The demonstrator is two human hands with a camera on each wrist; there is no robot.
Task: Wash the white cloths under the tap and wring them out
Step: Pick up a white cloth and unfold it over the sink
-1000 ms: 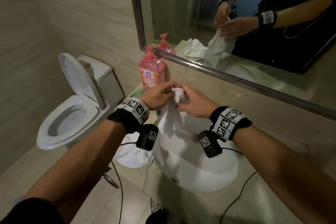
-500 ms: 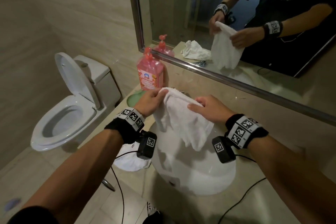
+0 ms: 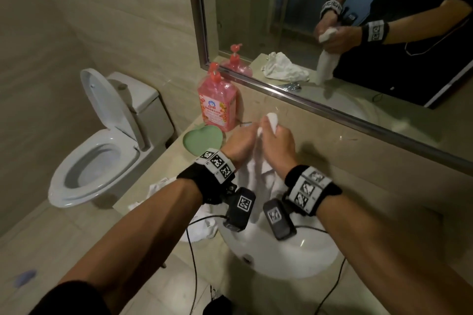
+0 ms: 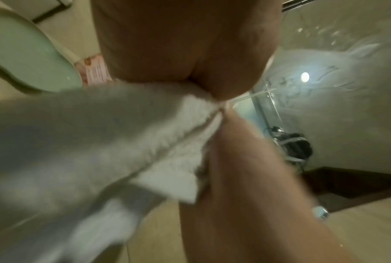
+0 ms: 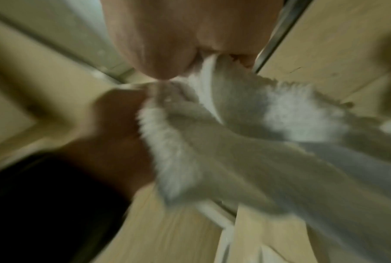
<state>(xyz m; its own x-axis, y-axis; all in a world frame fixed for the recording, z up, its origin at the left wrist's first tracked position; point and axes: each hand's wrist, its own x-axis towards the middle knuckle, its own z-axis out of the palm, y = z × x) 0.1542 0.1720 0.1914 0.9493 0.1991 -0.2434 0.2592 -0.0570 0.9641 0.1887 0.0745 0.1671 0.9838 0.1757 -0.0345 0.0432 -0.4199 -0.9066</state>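
Both hands hold one white cloth (image 3: 258, 174) bunched together above the white basin (image 3: 294, 261). My left hand (image 3: 240, 143) grips its upper part from the left, and my right hand (image 3: 277, 142) grips it from the right, a rolled end (image 3: 271, 120) sticking up between them. The rest of the cloth hangs down into the basin. In the left wrist view the cloth (image 4: 113, 135) fills the frame under my palm; in the right wrist view the cloth (image 5: 246, 138) is blurred. A second white cloth (image 3: 202, 227) lies crumpled on the counter left of the basin. The tap is hidden behind my hands.
A pink soap bottle (image 3: 217, 107) and a green heart-shaped dish (image 3: 202, 140) stand at the counter's back left. A toilet (image 3: 102, 156) with its lid up is on the left. The mirror (image 3: 332, 20) runs along the wall behind the basin. Cables (image 3: 194, 263) trail from my wrists.
The cloth was held spread between my hands half a second ago; now my hands have come together and the cloth is bunched into a roll between them.
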